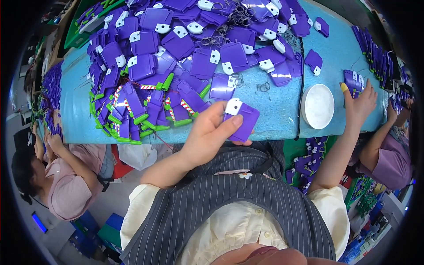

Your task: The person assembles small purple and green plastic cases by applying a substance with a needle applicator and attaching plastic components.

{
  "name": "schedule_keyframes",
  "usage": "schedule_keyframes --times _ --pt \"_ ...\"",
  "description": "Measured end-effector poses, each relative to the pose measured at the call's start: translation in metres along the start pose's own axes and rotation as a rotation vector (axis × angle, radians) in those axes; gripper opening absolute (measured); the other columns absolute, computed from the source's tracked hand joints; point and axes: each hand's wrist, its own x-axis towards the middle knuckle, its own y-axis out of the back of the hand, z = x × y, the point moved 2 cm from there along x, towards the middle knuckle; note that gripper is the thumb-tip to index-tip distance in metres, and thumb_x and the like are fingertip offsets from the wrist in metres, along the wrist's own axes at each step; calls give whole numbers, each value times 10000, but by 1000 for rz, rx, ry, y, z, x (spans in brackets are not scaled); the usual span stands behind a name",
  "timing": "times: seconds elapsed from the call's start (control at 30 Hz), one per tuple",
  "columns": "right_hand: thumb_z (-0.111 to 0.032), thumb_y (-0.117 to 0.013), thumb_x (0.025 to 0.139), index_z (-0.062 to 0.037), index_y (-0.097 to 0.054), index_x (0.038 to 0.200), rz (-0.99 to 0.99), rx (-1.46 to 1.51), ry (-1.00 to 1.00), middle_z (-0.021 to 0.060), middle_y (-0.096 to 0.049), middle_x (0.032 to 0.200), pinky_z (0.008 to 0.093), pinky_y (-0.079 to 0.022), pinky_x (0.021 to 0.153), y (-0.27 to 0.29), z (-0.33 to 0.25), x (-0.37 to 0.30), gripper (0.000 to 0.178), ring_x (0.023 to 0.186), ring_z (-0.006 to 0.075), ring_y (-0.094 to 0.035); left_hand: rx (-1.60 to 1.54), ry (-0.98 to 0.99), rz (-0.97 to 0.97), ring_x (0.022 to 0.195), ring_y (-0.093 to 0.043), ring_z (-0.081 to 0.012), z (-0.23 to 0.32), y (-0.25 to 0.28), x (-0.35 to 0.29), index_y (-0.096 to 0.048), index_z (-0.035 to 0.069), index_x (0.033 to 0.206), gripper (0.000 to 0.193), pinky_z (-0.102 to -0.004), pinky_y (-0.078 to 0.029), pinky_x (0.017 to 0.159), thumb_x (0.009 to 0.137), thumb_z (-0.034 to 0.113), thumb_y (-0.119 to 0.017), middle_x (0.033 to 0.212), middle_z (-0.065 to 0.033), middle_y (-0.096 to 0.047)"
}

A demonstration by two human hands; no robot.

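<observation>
My left hand [216,132] is closed on a flat purple plastic part [245,125] with a white corner piece, thumb on its face, above the table's near edge. Far to the right, my right hand [360,104] reaches out with its fingers apart around another purple part [352,82] with white pieces, which lies on the table; whether the fingers press on it I cannot tell. Something yellow covers that hand's thumb tip. A large heap of purple parts with white corners [179,42] fills the far left of the table, with purple and green pieces [145,106] nearer me.
A round white dish [317,107] stands on the blue table [282,119] left of my right hand. Dark wire springs [240,17] lie in the heap. Purple parts stand in a row [375,55] at the right. Co-workers sit at both sides; a green crate [79,33] is far left.
</observation>
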Motion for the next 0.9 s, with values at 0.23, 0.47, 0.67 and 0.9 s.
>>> schedule_keyframes --times 0.23,0.47,0.67,0.9 --pt "-196 -823 566 16 -347 1333 -674 1065 441 219 -434 1252 416 -396 912 102 -187 -61 927 1098 360 -479 150 -117 -41 901 -606 -162 -16 -6 -7 -424 -19 1190 297 -283 -490 794 936 129 -469 1004 -102 -596" --pt "-174 -795 615 17 -436 1212 -243 1386 434 180 -501 1101 433 -418 852 91 -196 -65 723 981 342 -520 -760 46 -480 1090 -538 -255 -40 -8 1 -353 -8 1288 374 -355 -407 960 988 216 -338 1183 -174 -515" --pt "-135 -779 588 23 -483 1149 -536 1195 301 176 -505 1059 403 -446 796 97 -172 -65 653 945 336 -527 325 -317 -115 982 -593 -263 -22 -4 -23 -321 -41 1327 438 -347 -459 853 935 112 -441 1086 -184 -561" --pt "-57 -760 573 44 -464 1143 -560 1216 296 166 -490 1023 296 -491 640 96 -177 -89 651 825 246 -533 853 -451 19 845 -643 -281 -36 8 -21 -410 -46 1259 418 -334 -517 707 849 -6 -481 1026 -225 -594"
